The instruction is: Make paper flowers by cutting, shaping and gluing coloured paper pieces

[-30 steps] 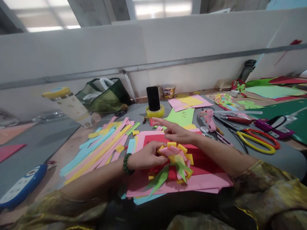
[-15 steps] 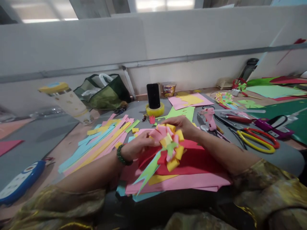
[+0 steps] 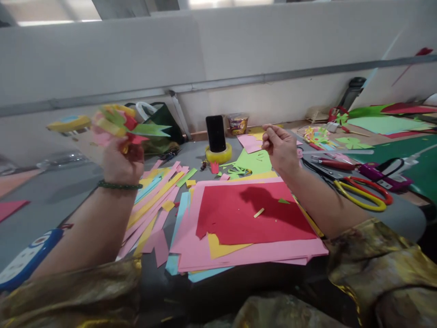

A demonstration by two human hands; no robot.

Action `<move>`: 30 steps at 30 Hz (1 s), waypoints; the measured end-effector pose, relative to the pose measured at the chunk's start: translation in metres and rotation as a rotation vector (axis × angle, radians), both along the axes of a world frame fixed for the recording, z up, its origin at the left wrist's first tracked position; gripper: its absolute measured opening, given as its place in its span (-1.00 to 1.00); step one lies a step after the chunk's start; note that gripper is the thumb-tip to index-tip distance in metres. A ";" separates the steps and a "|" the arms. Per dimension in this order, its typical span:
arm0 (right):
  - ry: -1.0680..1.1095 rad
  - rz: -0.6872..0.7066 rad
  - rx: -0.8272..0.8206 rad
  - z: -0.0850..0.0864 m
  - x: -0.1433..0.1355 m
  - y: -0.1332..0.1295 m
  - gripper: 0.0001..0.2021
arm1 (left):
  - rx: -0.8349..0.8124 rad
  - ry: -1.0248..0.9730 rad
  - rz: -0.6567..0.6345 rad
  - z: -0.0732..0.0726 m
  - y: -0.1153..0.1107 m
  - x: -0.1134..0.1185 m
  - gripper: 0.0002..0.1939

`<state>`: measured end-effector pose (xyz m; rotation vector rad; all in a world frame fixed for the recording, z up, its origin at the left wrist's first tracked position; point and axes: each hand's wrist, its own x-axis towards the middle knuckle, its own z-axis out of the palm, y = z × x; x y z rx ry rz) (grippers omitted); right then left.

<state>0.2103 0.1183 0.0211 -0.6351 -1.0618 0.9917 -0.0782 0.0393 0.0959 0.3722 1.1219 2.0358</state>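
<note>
Free room parted the left hand (image 3: 122, 165), which grasped a paper flower (image 3: 112, 122), from the right hand (image 3: 283, 149), pinched, contents unclear.

One head-worn camera looks forward and down from the wearer's side of the counter (image 3: 194, 159), facing the white partition (image 3: 109, 64) beyond its far edge. The view is wide and near: the sleeves (image 3: 71, 291) fill both lower corners, with the left hand (image 3: 123, 161) and right hand (image 3: 282, 148) reaching away from the lens on either side of centre.
</note>
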 end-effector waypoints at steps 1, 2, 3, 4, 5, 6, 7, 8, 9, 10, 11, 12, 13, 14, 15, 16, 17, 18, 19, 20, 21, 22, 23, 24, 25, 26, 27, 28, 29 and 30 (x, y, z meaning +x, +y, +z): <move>-0.014 0.020 -0.001 0.000 -0.001 -0.001 -0.87 | -0.022 0.006 -0.038 -0.006 0.000 0.003 -0.64; -0.032 0.047 -0.003 -0.001 -0.002 -0.003 -0.86 | -0.046 0.012 -0.098 -0.014 -0.001 0.009 -0.68; -0.050 0.074 -0.003 -0.001 -0.003 -0.004 -0.85 | -0.066 0.019 -0.149 -0.025 -0.003 0.018 -0.70; -0.067 0.099 -0.004 -0.002 -0.004 -0.006 -0.85 | -0.092 0.029 -0.227 -0.038 -0.006 0.030 -0.72; -0.080 0.119 -0.005 -0.002 -0.004 -0.007 -0.84 | -0.117 0.041 -0.288 -0.051 -0.010 0.041 -0.74; -0.090 0.132 -0.006 -0.002 -0.005 -0.008 -0.84 | -0.138 0.064 -0.384 -0.064 -0.014 0.053 -0.77; -0.097 0.140 -0.007 -0.002 -0.005 -0.008 -0.83 | -0.172 0.145 -0.584 -0.077 -0.018 0.063 -0.81; -0.104 0.146 -0.008 -0.002 -0.005 -0.009 -0.83 | -0.207 0.207 -0.715 -0.087 -0.022 0.071 -0.80; -0.111 0.154 -0.008 -0.002 -0.005 -0.009 -0.82 | -0.224 0.252 -0.816 -0.096 -0.026 0.077 -0.76; -0.117 0.162 -0.009 -0.001 -0.004 -0.009 -0.81 | -0.249 0.305 -0.903 -0.102 -0.028 0.080 -0.73; -0.121 0.169 -0.010 -0.001 -0.004 -0.009 -0.81 | -0.267 0.361 -0.949 -0.106 -0.030 0.081 -0.71; -0.123 0.174 -0.011 0.000 -0.003 -0.009 -0.80 | -0.289 0.427 -0.977 -0.107 -0.031 0.081 -0.69; -0.122 0.179 -0.012 0.002 -0.002 -0.009 -0.80 | -0.320 0.507 -0.994 -0.106 -0.031 0.079 -0.67; -0.120 0.182 -0.013 0.003 -0.001 -0.009 -0.81 | -0.361 0.597 -1.008 -0.103 -0.030 0.076 -0.64; -0.115 0.186 -0.013 0.004 0.000 -0.009 -0.82 | -0.409 0.692 -1.021 -0.099 -0.029 0.073 -0.62; -0.108 0.192 -0.011 0.006 0.002 -0.010 -0.83 | -0.453 0.791 -1.033 -0.094 -0.029 0.070 -0.60; -0.097 0.198 -0.008 0.009 0.003 -0.010 -0.85 | -0.483 0.895 -1.036 -0.088 -0.028 0.066 -0.59; -0.086 0.202 -0.006 0.011 0.005 -0.010 -0.87 | -0.488 1.001 -1.021 -0.082 -0.027 0.061 -0.59; -0.078 0.205 -0.004 0.014 0.006 -0.011 -0.88 | -0.467 1.109 -0.991 -0.075 -0.027 0.056 -0.61; -0.072 0.209 -0.006 0.016 0.007 -0.012 -0.88 | -0.430 1.215 -0.946 -0.069 -0.026 0.051 -0.65; -0.070 0.214 -0.009 0.019 0.009 -0.014 -0.88 | -0.383 1.311 -0.891 -0.063 -0.026 0.046 -0.68; -0.072 0.223 -0.013 0.022 0.010 -0.016 -0.88 | -0.333 1.385 -0.827 -0.056 -0.025 0.042 -0.66; -0.076 0.239 -0.015 0.025 0.010 -0.018 -0.88 | -0.275 1.434 -0.754 -0.050 -0.024 0.039 -0.64; -0.079 0.261 -0.013 0.027 0.010 -0.021 -0.88 | -0.211 1.462 -0.690 -0.044 -0.023 0.039 -0.64; -0.082 0.289 -0.007 0.030 0.009 -0.024 -0.88 | -0.142 1.469 -0.639 -0.039 -0.022 0.041 -0.67; -0.083 0.321 0.000 0.032 0.007 -0.028 -0.88 | -0.068 1.462 -0.617 -0.035 -0.020 0.047 -0.69; -0.082 0.357 0.009 0.033 0.004 -0.033 -0.88 | -0.008 1.443 -0.652 -0.031 -0.019 0.056 -0.66; -0.079 0.397 0.016 0.035 0.000 -0.039 -0.88 | 0.035 1.401 -0.727 -0.029 -0.016 0.067 -0.59; -0.074 0.436 0.023 0.037 -0.004 -0.045 -0.87 | 0.079 1.333 -0.818 -0.028 -0.014 0.080 -0.54; -0.071 0.471 0.029 0.038 -0.007 -0.052 -0.86 | 0.116 1.260 -0.967 -0.027 -0.012 0.094 -0.54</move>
